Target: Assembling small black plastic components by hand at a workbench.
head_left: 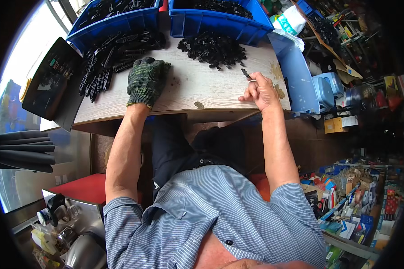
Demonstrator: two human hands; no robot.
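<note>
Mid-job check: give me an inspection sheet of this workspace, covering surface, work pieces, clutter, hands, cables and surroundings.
Surface: pale wood-look tabletop, worn through in patches at the right and front edges.
Work pieces: long black parts heaped at left, small black pieces piled at centre; two filled blue bins behind.
Clutter: dark panel-shaped object at the table's left end.
Hands: left hand gloved, curled beside the long parts, grasp hidden; right hand bare, pinching one small black piece.
Cables: nothing seen.
Surroundings: light-blue bin at right, crowded shelf lower right, bright window left.
</note>
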